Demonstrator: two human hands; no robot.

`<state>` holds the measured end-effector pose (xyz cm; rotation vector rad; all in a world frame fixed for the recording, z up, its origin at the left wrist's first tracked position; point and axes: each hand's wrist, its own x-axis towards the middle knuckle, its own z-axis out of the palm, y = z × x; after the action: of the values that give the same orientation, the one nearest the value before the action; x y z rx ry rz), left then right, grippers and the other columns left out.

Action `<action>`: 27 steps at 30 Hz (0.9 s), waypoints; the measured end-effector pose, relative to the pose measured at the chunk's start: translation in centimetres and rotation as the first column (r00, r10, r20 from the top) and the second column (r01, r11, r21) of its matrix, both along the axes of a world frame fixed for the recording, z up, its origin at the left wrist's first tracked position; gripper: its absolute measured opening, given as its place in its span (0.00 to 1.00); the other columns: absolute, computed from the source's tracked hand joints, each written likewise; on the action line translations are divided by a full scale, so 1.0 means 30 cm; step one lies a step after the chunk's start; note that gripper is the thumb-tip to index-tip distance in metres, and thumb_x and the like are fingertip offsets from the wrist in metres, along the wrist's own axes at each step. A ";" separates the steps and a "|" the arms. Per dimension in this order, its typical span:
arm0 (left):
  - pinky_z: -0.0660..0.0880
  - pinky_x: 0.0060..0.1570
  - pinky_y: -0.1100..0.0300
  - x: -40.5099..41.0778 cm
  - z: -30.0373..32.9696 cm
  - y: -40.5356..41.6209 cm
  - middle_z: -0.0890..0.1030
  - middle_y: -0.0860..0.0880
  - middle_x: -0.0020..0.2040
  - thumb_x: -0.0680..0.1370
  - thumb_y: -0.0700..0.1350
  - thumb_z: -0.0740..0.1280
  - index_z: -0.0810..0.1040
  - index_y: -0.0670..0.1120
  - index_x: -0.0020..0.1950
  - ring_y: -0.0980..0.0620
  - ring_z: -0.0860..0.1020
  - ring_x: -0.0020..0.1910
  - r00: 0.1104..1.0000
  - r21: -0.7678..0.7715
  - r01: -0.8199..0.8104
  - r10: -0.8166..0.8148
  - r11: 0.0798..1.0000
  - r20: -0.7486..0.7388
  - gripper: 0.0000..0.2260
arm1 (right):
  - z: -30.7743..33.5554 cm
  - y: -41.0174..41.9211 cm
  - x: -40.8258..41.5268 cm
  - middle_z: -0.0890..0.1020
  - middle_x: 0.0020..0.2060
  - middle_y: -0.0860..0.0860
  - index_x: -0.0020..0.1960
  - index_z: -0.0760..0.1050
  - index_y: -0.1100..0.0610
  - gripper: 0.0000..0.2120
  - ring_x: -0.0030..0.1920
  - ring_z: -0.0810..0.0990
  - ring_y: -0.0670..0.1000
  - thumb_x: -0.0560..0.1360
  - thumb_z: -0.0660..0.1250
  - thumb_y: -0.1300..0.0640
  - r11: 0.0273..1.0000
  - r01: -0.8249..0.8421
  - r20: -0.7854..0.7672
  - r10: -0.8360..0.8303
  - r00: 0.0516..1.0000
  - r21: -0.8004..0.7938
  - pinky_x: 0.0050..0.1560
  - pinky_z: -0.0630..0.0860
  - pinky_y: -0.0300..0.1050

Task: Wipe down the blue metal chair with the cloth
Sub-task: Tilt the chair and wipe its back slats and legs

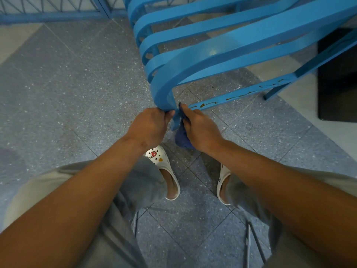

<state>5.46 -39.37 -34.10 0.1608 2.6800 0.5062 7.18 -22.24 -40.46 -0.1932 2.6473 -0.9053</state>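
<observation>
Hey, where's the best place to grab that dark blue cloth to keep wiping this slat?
Grip the dark blue cloth at its bunched middle, from the right of the curved blue metal slat, as the right hand does; its loose tail hangs below the slat.

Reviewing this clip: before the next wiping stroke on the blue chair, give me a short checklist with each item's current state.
1. Cloth in hand: ok. The right hand grips the dark blue cloth, with part of it hanging below the palm.
2. Cloth against the metal: ok. It lies beside the curved slat end of the blue chair.
3. Chair steadied: ok. The left hand grips the same slat end from the other side.
4. Slats further up already wiped: cannot tell.
5. Lower bar clean: not ok. Brownish marks run along it.
6. Feet clear of the chair: ok. Both white clogs stand on the floor behind the hands.
</observation>
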 end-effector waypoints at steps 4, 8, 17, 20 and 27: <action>0.79 0.48 0.44 -0.001 0.005 0.004 0.83 0.42 0.48 0.86 0.56 0.51 0.79 0.42 0.54 0.42 0.81 0.45 1.000 -0.011 -0.013 0.014 1.000 0.015 0.23 | -0.025 -0.019 0.000 0.75 0.64 0.61 0.83 0.52 0.50 0.27 0.57 0.79 0.62 0.86 0.55 0.53 0.995 -0.095 0.109 0.091 0.990 0.026 0.52 0.77 0.56; 0.79 0.48 0.44 0.002 0.014 0.011 0.82 0.43 0.48 0.86 0.56 0.51 0.79 0.42 0.55 0.44 0.81 0.45 1.000 -0.018 -0.006 0.007 1.000 0.027 0.23 | -0.011 0.004 0.028 0.72 0.55 0.57 0.83 0.41 0.47 0.36 0.42 0.72 0.55 0.85 0.60 0.53 0.937 -0.219 0.174 0.176 0.969 0.272 0.40 0.68 0.50; 0.72 0.41 0.52 0.000 0.005 0.006 0.79 0.45 0.43 0.86 0.56 0.50 0.77 0.44 0.52 0.47 0.78 0.39 0.999 -0.029 0.022 -0.021 0.999 0.027 0.21 | 0.027 0.024 0.015 0.76 0.57 0.60 0.82 0.55 0.53 0.32 0.43 0.79 0.60 0.82 0.64 0.58 0.961 -0.072 -0.091 0.099 0.991 0.266 0.36 0.67 0.49; 0.74 0.43 0.51 -0.004 0.013 0.008 0.79 0.45 0.44 0.86 0.55 0.50 0.77 0.44 0.53 0.46 0.78 0.41 0.999 -0.025 0.025 -0.024 0.999 0.038 0.21 | 0.030 -0.014 0.003 0.74 0.58 0.59 0.83 0.50 0.52 0.33 0.43 0.76 0.58 0.83 0.62 0.56 0.938 -0.140 -0.020 0.154 0.988 0.317 0.38 0.66 0.49; 0.77 0.47 0.46 -0.002 0.029 0.012 0.80 0.44 0.44 0.86 0.55 0.50 0.78 0.43 0.54 0.45 0.79 0.43 0.998 -0.018 0.028 -0.027 0.999 0.052 0.22 | 0.052 0.021 0.026 0.71 0.65 0.61 0.83 0.42 0.53 0.40 0.52 0.79 0.61 0.81 0.64 0.59 0.853 -0.221 0.128 0.182 0.975 0.473 0.42 0.68 0.52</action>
<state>5.39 -39.01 -33.23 0.1762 2.6279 0.4704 7.96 -21.61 -38.89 -0.2954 2.6181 -0.1591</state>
